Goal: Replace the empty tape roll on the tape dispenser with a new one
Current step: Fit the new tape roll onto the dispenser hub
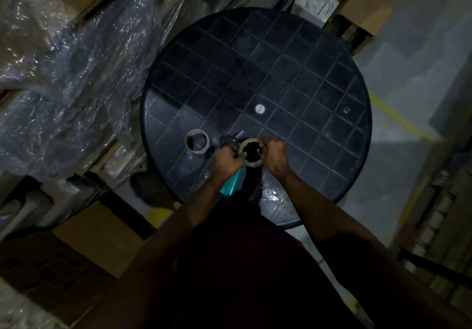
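Note:
A tape dispenser [231, 184] with a teal handle is held over the near part of the round black table [293, 73]. My left hand [226, 160] grips the dispenser near its head. A tape roll [252, 162] sits on the dispenser's hub between my hands. My right hand [274, 156] holds that roll by its right side. Left of my hands, a thin cardboard tape core [196, 141] lies flat on the table. The dispenser's metal blade end [237, 135] pokes out beyond my left hand.
Plastic-wrapped stacked boxes [71, 68] crowd the left side. Cardboard boxes [97, 229] stand at the lower left and another at the upper right [362, 14]. A grey floor with a yellow line [398, 119] lies to the right. The light is dim.

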A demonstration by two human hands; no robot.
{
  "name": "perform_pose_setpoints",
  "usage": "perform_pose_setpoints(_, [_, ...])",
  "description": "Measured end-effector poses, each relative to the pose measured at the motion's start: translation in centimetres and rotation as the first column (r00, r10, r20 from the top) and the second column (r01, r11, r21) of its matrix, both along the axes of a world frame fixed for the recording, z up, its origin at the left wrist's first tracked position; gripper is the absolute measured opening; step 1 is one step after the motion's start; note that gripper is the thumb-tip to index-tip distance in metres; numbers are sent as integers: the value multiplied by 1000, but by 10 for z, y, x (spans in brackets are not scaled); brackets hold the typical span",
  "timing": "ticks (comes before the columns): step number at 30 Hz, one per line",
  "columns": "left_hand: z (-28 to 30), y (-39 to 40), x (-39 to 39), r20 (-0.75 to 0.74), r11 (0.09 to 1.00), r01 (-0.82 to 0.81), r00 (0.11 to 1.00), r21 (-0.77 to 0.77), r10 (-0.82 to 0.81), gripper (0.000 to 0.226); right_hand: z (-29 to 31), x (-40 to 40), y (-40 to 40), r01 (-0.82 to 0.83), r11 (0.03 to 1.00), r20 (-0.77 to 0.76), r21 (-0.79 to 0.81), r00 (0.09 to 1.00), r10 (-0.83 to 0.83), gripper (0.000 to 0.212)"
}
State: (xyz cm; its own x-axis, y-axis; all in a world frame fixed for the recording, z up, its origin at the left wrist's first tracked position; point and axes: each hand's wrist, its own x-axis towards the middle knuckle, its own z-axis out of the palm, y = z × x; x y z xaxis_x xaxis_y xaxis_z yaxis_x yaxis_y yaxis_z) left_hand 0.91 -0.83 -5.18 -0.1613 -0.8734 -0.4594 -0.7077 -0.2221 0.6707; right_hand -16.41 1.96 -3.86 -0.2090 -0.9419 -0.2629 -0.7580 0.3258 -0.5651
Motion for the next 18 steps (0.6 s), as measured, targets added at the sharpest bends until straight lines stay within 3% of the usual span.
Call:
perform_pose_setpoints(5, [-2,8,-6,42,999,19,999,29,-21,25,7,0,0,23,1000,19,0,1000,-23,46])
perform_pose_setpoints(12, [-47,-1,-5,-116,979,-181,975,94,191,50,9,-3,-12,114,990,33,89,993,-117,27])
perform_pose_setpoints(18, [-24,-2,-13,-112,979,-188,974,80,196,41,2,-8,-17,240,968,109,76,963,-247,27])
